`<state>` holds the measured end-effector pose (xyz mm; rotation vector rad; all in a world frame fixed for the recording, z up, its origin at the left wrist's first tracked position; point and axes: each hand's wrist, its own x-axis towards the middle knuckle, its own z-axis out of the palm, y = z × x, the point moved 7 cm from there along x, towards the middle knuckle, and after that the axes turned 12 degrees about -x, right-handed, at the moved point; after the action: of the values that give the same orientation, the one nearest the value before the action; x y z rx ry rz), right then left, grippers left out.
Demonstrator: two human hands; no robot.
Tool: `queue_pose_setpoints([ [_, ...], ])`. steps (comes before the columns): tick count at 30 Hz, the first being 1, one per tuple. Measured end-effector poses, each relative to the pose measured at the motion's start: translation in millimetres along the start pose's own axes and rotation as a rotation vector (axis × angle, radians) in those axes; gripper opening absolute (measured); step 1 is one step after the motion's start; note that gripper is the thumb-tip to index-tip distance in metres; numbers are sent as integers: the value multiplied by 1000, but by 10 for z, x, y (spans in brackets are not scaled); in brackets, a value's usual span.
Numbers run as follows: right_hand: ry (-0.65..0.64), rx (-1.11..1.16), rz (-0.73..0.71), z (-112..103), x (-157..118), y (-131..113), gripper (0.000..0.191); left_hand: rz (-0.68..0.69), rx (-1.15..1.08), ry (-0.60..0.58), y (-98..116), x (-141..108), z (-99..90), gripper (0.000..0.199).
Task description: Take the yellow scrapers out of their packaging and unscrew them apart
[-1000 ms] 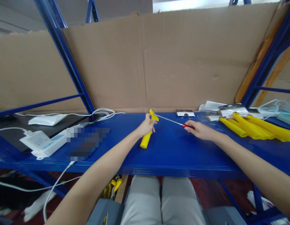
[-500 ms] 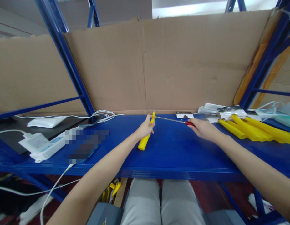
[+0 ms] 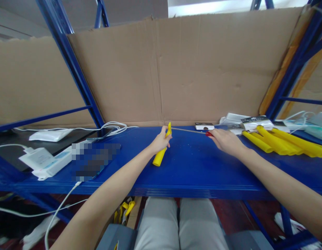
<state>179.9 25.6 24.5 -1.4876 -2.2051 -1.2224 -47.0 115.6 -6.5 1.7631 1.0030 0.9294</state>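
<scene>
My left hand [image 3: 161,140] is closed around a yellow tube-like handle [image 3: 158,159], which tilts with its thin end up and its wide round end down toward the blue shelf [image 3: 192,170]. In my right hand [image 3: 225,140] is a screwdriver [image 3: 188,130] with a red handle and a long thin metal shaft. The shaft points left, and its tip meets the upper part of the yellow handle by my left fingers. My fingers hide the exact contact point. Most of the red grip is covered by my right hand.
Several yellow handles [image 3: 283,142] lie at the right beside white packages [image 3: 257,123]. A small labelled packet [image 3: 204,126] sits near the cardboard wall [image 3: 202,69]. Leftward are a white power strip [image 3: 54,166], a blurred phone-like device [image 3: 95,161] and coiled cable [image 3: 115,128].
Both hands keep their holds on the yellow handle and the screwdriver. My right hand has turned slightly, so less of the red grip shows. The view has shifted a little.
</scene>
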Motion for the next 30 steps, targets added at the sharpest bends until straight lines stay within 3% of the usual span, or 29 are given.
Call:
queue_pose_setpoints([
  [13,46,-46,-17,-46,0,-24,37,-36,-16,25,45,-38,1,26],
  [26,-56,-2,30,14,5,3,37,-25,55,47,66,-45,-17,30],
  [30,-24,-15,5,-18,24,20,37,-40,-8,43,72,-40,-13,30],
])
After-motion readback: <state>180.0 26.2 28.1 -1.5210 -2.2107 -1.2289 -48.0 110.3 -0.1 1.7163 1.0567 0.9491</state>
